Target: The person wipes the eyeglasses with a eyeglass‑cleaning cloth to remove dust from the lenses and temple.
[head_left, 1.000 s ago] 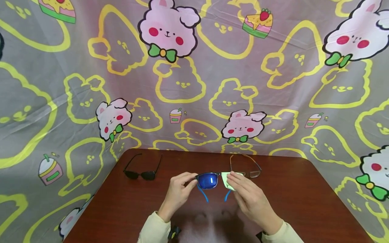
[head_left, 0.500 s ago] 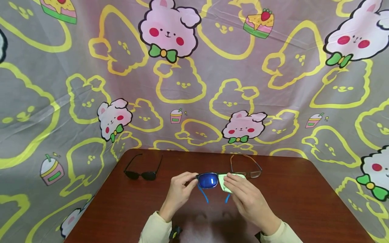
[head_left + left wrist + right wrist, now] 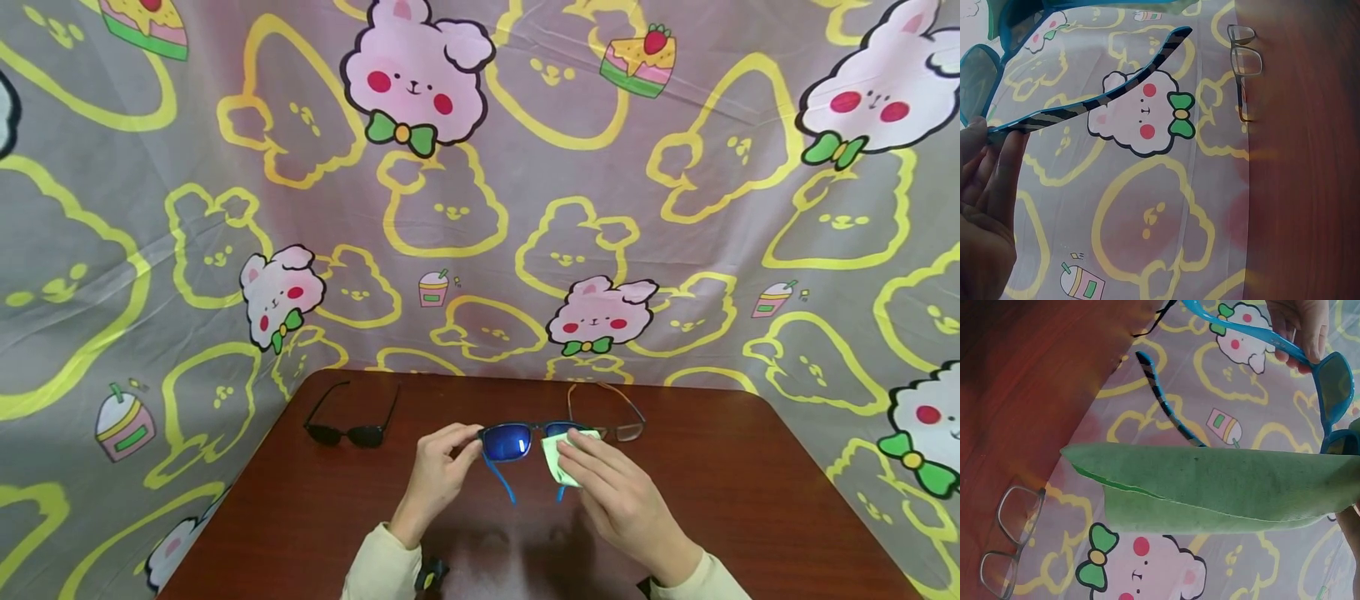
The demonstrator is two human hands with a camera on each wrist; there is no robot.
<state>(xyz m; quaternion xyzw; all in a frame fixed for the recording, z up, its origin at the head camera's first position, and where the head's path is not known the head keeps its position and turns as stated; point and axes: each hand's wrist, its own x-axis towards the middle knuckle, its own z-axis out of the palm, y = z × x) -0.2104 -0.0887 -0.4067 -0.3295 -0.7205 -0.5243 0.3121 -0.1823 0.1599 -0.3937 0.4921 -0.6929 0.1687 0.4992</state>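
Pinching the left end of the blue-framed sunglasses point(image 3: 507, 442) with the left hand point(image 3: 442, 467), closing thumb and fingers right at the corner by the hinge, and holding the frame up off the bench point(image 3: 750, 483). Over on the other side, gripping a pale green cloth point(image 3: 558, 462) with the right hand point(image 3: 618, 496), laying the fingers long across its front. Overlapping the right lens with that cloth, hiding the lower part in the head view and leaving a strip of blue showing along the top. Not being able to tell whether touching the lens there!

Carrying the sunglasses squarely between the two hands, then, and pointing the blue temples point(image 3: 499, 481) down toward the body. Showing dark stripes along one of them in the left wrist view.

Wearing pale sleeves point(image 3: 384, 562) at both wrists. Moving outward across the bench: spotting black sunglasses point(image 3: 345, 435) well to the left, lying unfolded. Finding clear-lensed glasses point(image 3: 630, 432) beyond the right hand, disappearing partly behind hand and cloth. Reaching, behind everything, a grey fabric backdrop point(image 3: 480, 271), sporting rabbit faces, yellow outlines, cakes and drink cups.
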